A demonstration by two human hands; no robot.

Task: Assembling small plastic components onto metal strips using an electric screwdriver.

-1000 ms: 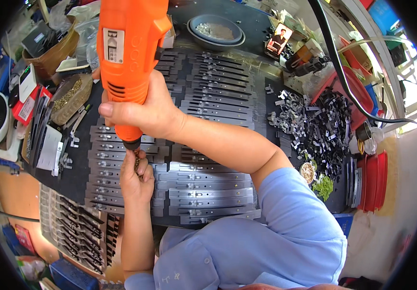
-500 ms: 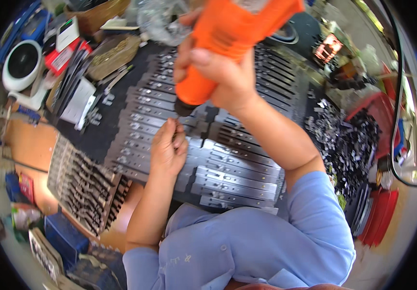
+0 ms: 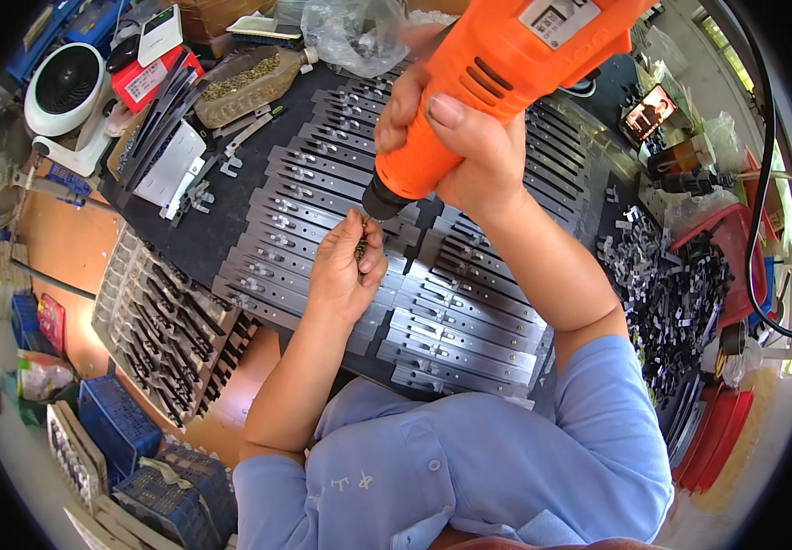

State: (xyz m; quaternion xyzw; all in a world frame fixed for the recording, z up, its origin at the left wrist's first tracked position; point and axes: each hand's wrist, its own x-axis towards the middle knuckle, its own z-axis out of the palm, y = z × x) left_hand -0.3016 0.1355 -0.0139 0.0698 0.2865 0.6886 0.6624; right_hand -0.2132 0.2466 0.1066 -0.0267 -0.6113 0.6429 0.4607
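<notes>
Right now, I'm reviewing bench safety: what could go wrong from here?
The orange power tool in the right hand has its black tip close to the fingertips of the left hand; a slip might hurt them. Small brass-coloured pieces in that hand could spill among the grey metal strips.

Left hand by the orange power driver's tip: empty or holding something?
Holding something: small brass-coloured pieces show inside the curled left hand, right by the tip of the orange power driver.

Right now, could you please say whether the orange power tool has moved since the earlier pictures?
Yes: the orange power tool appears shifted right, toward the gap between the columns of metal strips.
</notes>
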